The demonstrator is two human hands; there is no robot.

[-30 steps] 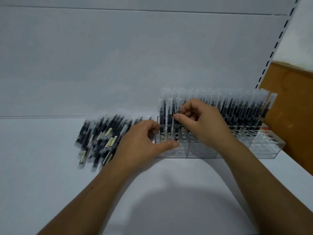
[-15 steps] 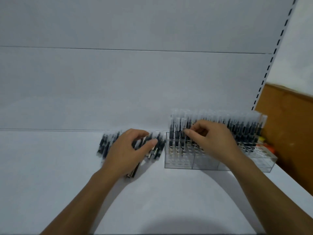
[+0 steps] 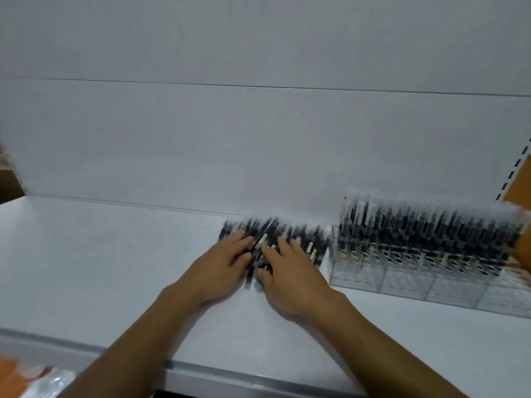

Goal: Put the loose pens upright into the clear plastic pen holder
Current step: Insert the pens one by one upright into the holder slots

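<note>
A pile of loose black pens (image 3: 301, 237) with clear caps lies flat on the white shelf, just left of the clear plastic pen holder (image 3: 402, 285). The holder's back rows are packed with several upright pens (image 3: 425, 228); its front holes stand empty. My left hand (image 3: 221, 268) rests palm down on the left part of the pile, fingers spread. My right hand (image 3: 290, 280) lies on the middle of the pile, fingertips touching pens. Neither hand visibly grips a pen. The image is blurred by motion.
The white shelf (image 3: 100, 268) runs left with a grey front edge (image 3: 230, 369). A white back panel rises behind. An orange-brown surface (image 3: 520, 179) stands at far right. Orange and clear packaging (image 3: 26, 380) shows at bottom left.
My right hand left the upright pens in the holder and came down onto the loose pile beside my left hand. The view swung left and pulled back.
</note>
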